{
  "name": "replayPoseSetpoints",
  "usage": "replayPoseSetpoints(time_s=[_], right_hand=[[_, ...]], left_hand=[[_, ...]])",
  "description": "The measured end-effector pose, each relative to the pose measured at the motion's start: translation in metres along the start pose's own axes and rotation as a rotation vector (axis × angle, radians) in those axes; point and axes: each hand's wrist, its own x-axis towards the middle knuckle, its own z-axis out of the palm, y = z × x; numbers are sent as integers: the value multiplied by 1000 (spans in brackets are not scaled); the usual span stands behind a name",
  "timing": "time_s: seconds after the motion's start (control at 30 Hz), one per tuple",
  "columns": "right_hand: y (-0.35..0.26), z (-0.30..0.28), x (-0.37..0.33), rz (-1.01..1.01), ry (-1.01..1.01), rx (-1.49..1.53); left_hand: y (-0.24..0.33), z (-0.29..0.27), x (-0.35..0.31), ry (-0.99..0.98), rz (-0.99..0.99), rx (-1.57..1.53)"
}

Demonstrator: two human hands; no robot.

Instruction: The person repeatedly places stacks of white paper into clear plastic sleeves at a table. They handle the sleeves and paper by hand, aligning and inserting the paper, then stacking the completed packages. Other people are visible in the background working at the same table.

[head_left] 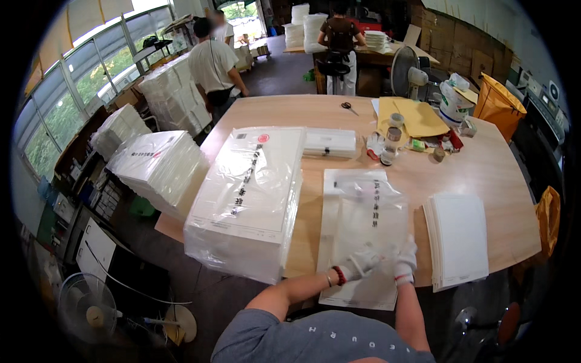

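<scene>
A flat, clear plastic bag [369, 224] with white printed sheets in it lies in front of me near the table's front edge. My left hand [357, 264], in a white glove, is on its lower part with the fingers pinched at the film. At the bag's lower right side is my right hand [405, 261], also gloved, its fingers closed on the edge. Fine finger detail is slightly blurred. To the left stands a tall plastic-wrapped stack of printed paper [242, 193]. A stack of blank white sheets [458, 239] lies to the right of my right hand.
The wooden table [278, 109] also holds black scissors [349, 108], yellow envelopes [417, 118], a spare glove [375, 145] and a tape roll [387, 157]. Wrapped stacks [157, 166] stand at left, near a floor fan [91, 311]. Several people work farther back.
</scene>
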Motion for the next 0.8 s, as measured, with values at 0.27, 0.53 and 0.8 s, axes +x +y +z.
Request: replayPoseSetpoints(time_s=[0.27, 0.53, 0.8], right_hand=[[-6, -25, -2, -208, -622, -841], [-41, -98, -98, -239, -766, -698], [-28, -149, -194, -182, -850, -545]], left_hand=[[-61, -30, -60, 159, -856, -265], [21, -67, -114, -32, -920, -283], [90, -88, -181, -89, -908, -548]])
